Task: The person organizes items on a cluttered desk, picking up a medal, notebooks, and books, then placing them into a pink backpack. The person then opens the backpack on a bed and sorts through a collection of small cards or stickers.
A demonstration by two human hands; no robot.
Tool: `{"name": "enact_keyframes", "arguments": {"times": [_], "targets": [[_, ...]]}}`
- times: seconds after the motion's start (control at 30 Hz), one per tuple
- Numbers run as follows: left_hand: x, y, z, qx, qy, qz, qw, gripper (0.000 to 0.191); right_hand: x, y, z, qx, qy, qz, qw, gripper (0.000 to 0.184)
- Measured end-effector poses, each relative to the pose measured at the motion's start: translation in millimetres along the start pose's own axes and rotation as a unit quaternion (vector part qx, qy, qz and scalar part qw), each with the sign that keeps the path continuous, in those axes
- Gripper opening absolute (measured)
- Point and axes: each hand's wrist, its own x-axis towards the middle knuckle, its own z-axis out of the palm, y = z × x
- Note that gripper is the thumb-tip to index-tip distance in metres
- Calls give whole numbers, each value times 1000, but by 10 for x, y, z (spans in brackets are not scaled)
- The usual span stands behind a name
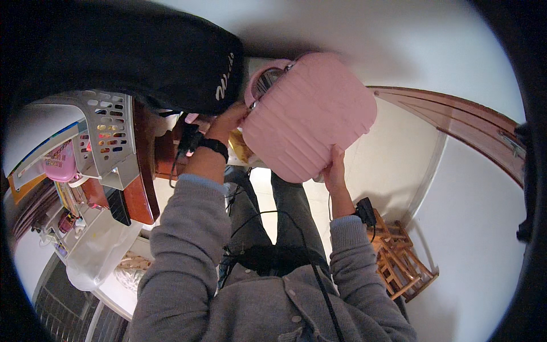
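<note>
A small pink hard-shell case [312, 115] with ribbed sides and a carry handle is tilted in front of me. My left hand [233, 117] is at its left edge, close under the handle; its fingers are partly hidden behind the case. My right hand [335, 169] grips the lower right edge, thumb on the front face. Directly left of the case is a large black fabric cover or bag [171, 55] with white lettering. Something yellow [240, 145] shows beneath the case, partly covered by it.
On the left, a grey perforated plastic basket [111, 124] stands on a reddish wooden surface [147, 188]. Wooden stools [397, 256] stand by the wall at right. A wooden door [461, 113] is at upper right. A black cable [303, 239] hangs across my front.
</note>
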Motion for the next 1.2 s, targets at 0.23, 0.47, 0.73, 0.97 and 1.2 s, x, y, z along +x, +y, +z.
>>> {"name": "enact_keyframes", "arguments": {"times": [0.23,0.47,0.73,0.97,1.2], "targets": [[192,79,40,79,14,-16,997,31,79,33,-94,36,5,-59,998,62],[83,277,410,155,155,175,960,30,26,41,-197,113,8,-40,993,60],[-1033,211,1202,286,225,261,894,32,-183,-163,-335,114,26,14,993,74],[-2421,-375,1862,214,218,299,904,30,-1099,-352,-1014,-9,57,44,997,72],[-3532,-936,1933,171,271,340,884,31,-1825,-370,-855,-70,-26,45,996,67]]}}
